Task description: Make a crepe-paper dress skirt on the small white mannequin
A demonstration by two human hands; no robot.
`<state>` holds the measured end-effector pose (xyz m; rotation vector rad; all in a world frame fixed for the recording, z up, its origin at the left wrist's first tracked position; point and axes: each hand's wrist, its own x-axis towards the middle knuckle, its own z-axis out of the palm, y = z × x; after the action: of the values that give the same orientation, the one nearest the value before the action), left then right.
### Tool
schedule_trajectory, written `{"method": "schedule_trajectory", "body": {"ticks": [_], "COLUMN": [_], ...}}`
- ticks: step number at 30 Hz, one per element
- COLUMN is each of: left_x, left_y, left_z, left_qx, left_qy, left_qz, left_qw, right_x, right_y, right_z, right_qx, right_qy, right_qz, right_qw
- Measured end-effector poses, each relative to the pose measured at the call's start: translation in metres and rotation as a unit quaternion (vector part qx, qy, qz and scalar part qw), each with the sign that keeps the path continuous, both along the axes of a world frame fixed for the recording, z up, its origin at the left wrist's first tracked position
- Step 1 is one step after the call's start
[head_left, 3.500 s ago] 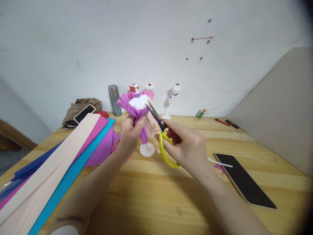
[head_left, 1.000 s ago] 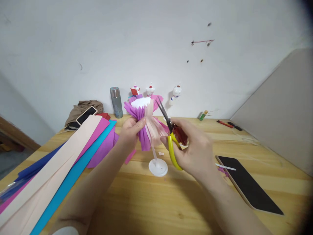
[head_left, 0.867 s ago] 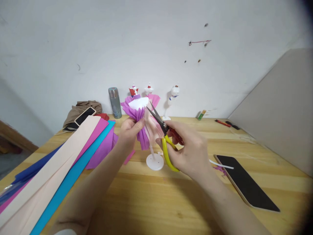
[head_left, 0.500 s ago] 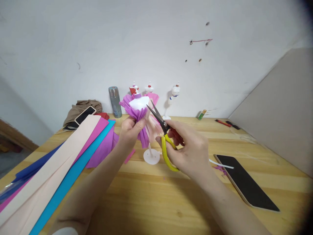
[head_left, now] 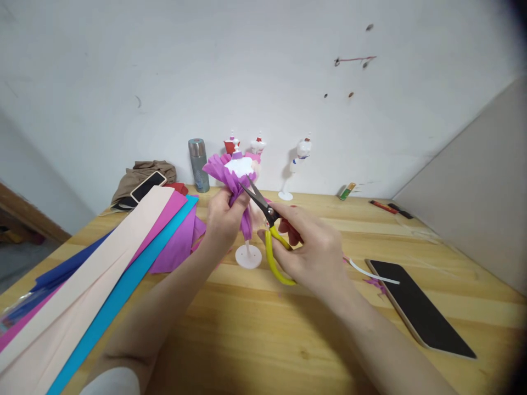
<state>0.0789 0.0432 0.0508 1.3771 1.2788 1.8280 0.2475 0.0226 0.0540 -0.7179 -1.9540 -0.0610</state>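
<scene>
Purple crepe paper (head_left: 220, 169) is wrapped around a small white dress-form mannequin (head_left: 239, 166) on a round white base (head_left: 248, 257). My left hand (head_left: 224, 218) pinches the gathered paper just below the bust. In my right hand (head_left: 310, 238) is a pair of yellow-handled scissors (head_left: 269, 233), its dark blades pointing up and left. The blade tips are at the purple paper's edge, slightly parted; whether paper lies between them I cannot tell. Pale pink paper partly shows behind the blades.
Long crepe paper strips (head_left: 119, 263) cover the table's left side. A flask (head_left: 198, 165), brown cloth (head_left: 142, 178) and more small mannequins (head_left: 303, 149) stand or lie along the wall. To the right are a black tablet (head_left: 420, 307), a glue stick (head_left: 348, 191) and a red pen (head_left: 382, 207).
The scissors have shifted slightly left, their tips now at the purple paper. The mannequin has turned or tilted a little, and its base sits further left. The view has shifted slightly.
</scene>
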Motion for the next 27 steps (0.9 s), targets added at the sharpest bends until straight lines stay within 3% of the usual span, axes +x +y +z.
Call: {"method": "schedule_trajectory", "body": {"ticks": [18, 27], "left_x": [0.0016, -0.0025], "left_y": [-0.0053, -0.0005], "left_z": [0.0054, 0.0039], "left_qx": [0.036, -0.020], "left_qy": [0.105, -0.031], "left_qz": [0.112, 0.017], "left_qw": [0.988, 0.999], "right_x": [-0.0062, -0.0034], "right_y": [-0.0073, -0.0024], "right_z": [0.0027, 0.0023], "right_qx": [-0.068, -0.102], "right_qy": [0.037, 0.066], "right_qz": [0.020, 0.022], "right_qw": [0.997, 0.992]}}
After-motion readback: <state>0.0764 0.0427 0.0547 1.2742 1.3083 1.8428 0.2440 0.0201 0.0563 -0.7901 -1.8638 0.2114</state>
